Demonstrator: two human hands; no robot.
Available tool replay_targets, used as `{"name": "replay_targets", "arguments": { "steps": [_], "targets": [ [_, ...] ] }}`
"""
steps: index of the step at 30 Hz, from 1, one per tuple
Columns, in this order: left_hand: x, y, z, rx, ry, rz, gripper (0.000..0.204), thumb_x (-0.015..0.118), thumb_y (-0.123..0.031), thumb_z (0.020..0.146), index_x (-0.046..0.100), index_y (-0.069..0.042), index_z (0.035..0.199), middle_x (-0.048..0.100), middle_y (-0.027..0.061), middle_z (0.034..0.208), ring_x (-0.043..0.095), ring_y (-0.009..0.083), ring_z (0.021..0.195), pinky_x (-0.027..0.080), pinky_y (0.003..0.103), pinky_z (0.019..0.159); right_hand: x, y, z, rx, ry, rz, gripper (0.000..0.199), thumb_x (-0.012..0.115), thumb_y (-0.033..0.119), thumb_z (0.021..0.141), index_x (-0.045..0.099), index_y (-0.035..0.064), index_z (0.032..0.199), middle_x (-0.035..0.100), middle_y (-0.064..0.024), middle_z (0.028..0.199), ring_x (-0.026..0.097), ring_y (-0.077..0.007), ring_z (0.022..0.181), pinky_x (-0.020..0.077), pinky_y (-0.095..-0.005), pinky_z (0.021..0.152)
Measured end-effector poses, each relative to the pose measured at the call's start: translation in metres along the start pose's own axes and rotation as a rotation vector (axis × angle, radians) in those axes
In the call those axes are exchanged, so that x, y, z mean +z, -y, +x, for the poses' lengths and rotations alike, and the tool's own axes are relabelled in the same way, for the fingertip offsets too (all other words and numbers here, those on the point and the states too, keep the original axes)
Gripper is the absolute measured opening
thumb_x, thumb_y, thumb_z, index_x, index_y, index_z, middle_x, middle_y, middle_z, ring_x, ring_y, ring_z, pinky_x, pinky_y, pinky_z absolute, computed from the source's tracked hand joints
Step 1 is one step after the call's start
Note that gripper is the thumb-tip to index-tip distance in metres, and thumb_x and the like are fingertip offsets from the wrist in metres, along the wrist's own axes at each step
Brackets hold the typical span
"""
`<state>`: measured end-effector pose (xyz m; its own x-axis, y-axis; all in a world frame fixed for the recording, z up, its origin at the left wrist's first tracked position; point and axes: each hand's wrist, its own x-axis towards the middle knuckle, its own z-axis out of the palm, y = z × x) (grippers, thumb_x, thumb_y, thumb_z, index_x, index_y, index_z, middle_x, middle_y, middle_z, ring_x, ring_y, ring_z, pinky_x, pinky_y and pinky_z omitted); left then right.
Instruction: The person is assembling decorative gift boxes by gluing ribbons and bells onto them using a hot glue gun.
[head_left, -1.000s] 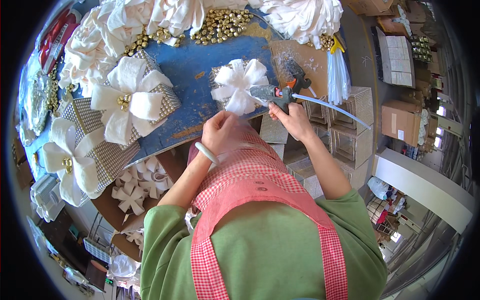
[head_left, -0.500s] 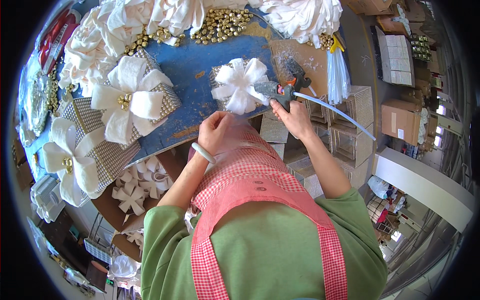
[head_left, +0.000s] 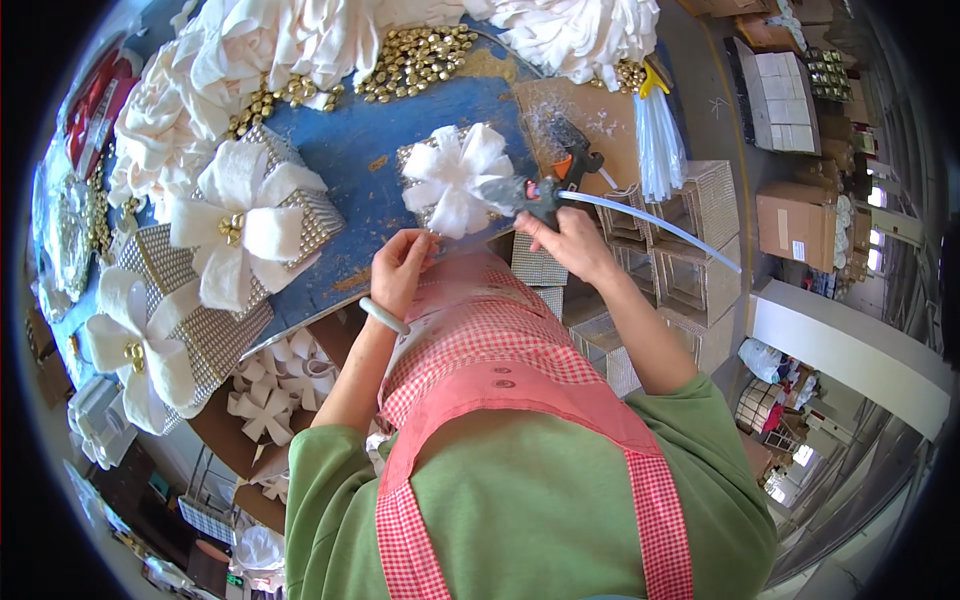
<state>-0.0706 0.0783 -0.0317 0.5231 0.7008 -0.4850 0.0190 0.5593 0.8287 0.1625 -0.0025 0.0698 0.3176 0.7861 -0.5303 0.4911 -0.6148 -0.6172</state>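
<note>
A white fabric flower [head_left: 455, 178] lies on a small studded box on the blue table [head_left: 360, 150], just in front of me. My right hand [head_left: 565, 238] grips a dark glue gun [head_left: 535, 195], its nozzle pointing left at the flower's right side, a long clear glue stick [head_left: 660, 222] trailing out behind. My left hand [head_left: 400, 268] is curled below the flower at the table's near edge, its fingertips pinching something too small to make out. A white bangle sits on that wrist.
Finished studded boxes topped with white flowers [head_left: 245, 225] fill the left of the table. Gold beads [head_left: 415, 60] and more white flowers lie at the back. Empty studded boxes [head_left: 690, 240] stack at my right, with a bag of glue sticks [head_left: 660, 130]. Loose white flowers [head_left: 270, 400] sit lower left.
My left hand has moved left and lower, away from the flower. The glue gun's nozzle has come closer to the flower's right side.
</note>
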Motion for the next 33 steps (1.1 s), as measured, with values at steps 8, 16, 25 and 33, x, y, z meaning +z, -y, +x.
{"name": "replay_targets", "arguments": {
  "steps": [8,16,25,33],
  "targets": [
    [-0.015,-0.015,-0.002,0.02,-0.115,0.065,0.019,0.057,-0.019,0.095,0.064,-0.002,0.098,0.064,0.0009,0.082,0.057,0.0063,0.07,0.045,0.02,0.062,-0.047,-0.041,0.017,-0.024,-0.003,0.622,0.036,0.05,0.037,0.096,0.063,0.0036,0.101,0.064,-0.0063,0.097,0.059,-0.0113,0.064,0.0458,-0.0265,0.058],
    [-0.017,-0.026,-0.012,0.017,-0.295,0.077,0.019,0.057,-0.022,0.095,0.065,-0.006,0.1,0.064,-0.0007,0.085,0.057,0.0041,0.068,0.046,0.018,0.06,-0.138,-0.217,0.097,0.16,-0.284,0.581,0.044,0.06,0.043,0.089,0.058,0.0034,0.109,0.068,-0.0071,0.094,0.055,-0.0106,0.056,0.0455,-0.0261,0.052],
    [0.008,-0.026,-0.046,-0.084,-0.58,0.136,0.017,0.058,-0.024,0.094,0.064,-0.008,0.099,0.064,-0.0021,0.083,0.058,0.0048,0.069,0.045,0.018,0.059,-0.178,-0.303,0.192,0.334,-0.045,0.442,0.048,0.061,0.048,0.087,0.06,0.0043,0.106,0.068,-0.0062,0.089,0.061,-0.0109,0.059,0.0481,-0.0248,0.051],
    [0.036,-0.028,-0.042,-0.116,-0.678,0.071,0.019,0.057,-0.021,0.094,0.064,-0.005,0.101,0.064,0.0005,0.083,0.06,0.0074,0.07,0.048,0.02,0.062,-0.197,-0.322,0.215,0.305,-0.115,-0.436,0.051,0.059,0.057,0.079,0.072,0.0091,0.087,0.068,-0.0154,0.084,0.066,-0.0313,0.084,0.0505,-0.0392,0.074]
  ]
}}
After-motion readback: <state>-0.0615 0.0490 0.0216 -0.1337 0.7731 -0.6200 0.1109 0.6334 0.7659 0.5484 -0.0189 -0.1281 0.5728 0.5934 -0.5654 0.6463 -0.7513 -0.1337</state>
